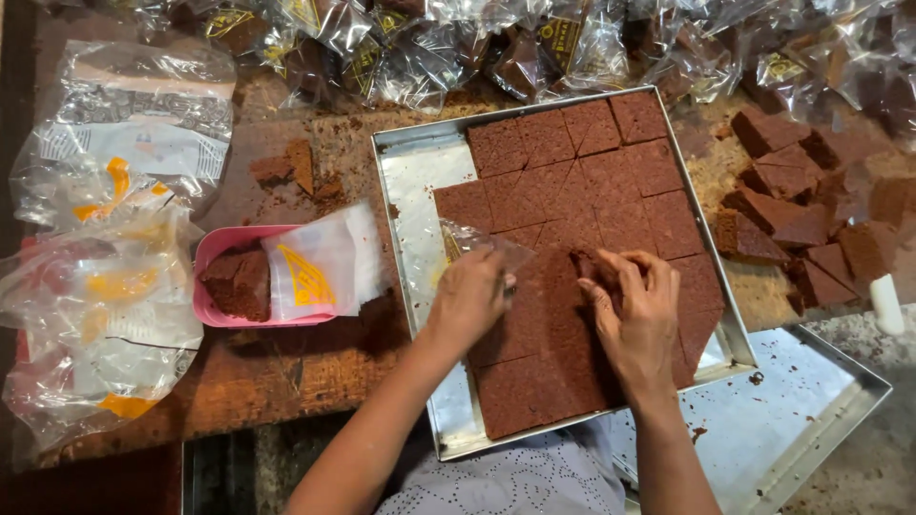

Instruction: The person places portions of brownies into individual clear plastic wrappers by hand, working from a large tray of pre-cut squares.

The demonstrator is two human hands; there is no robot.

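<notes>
While left hand (469, 298) is gripping clear bag (482, 240) over tray (420, 172), I'm pinching brown cake square (584, 262) with right hand (634, 315).

I saw a pink tub (212, 250) left of the work, holding a cake chunk (239, 283) and clear bags (320, 262). More bag bundles (105, 238) lay further left, wrapped pieces (429, 43) along the top, loose slices (797, 205) at right, and an empty pan (792, 410) below.
</notes>
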